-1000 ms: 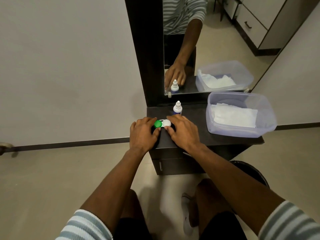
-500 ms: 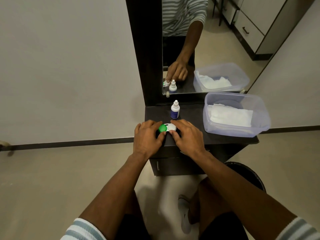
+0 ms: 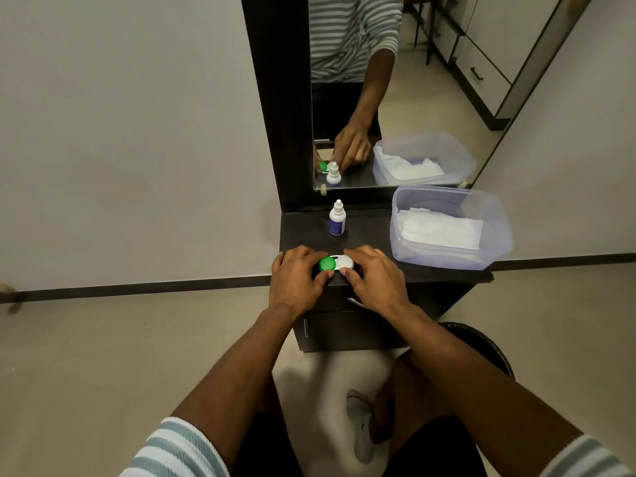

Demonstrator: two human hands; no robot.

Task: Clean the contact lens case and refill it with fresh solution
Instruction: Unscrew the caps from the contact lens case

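Note:
The contact lens case lies near the front edge of the dark dresser top, with a green cap on its left well and a white cap on its right. My left hand curls round the green cap side, thumb in front and fingers behind. My right hand grips the white cap side the same way. A small white solution bottle with a blue label stands upright behind the case, its cap on.
A clear plastic tub holding white tissues sits at the right of the dresser top. A mirror rises behind and reflects the bottle, tub and hand. A dark round stool shows under my right arm.
Both hands stay on the case caps, shifting only slightly. The view has tilted, so the dresser sits a little differently in frame.

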